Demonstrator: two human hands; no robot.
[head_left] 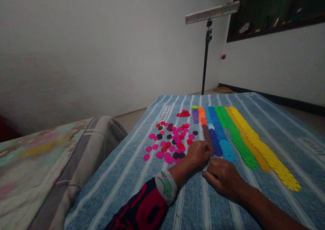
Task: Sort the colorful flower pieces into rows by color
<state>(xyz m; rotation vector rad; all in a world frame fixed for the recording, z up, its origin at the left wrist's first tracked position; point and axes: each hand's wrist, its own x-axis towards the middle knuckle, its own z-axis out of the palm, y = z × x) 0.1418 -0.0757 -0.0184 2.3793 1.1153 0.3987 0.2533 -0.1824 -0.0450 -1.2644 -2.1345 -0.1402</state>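
Observation:
My left hand is closed, its curled fingertips against the near end of a row of brown notched plastic discs. What those fingers hold, if anything, is hidden. Just below and to the right, my right hand rests on the striped cloth with its fingers curled in; I cannot make out anything inside it. Left of my left hand lies a loose scatter of pink, red and black discs. Beyond the hands run overlapping rows, among them dark blue discs, light blue discs and green discs.
Orange discs, purple discs and a small red pile lie farther back. A yellow row marks the right side. The blue striped cloth covers the surface. Behind it stands a black stand; bedding is at left.

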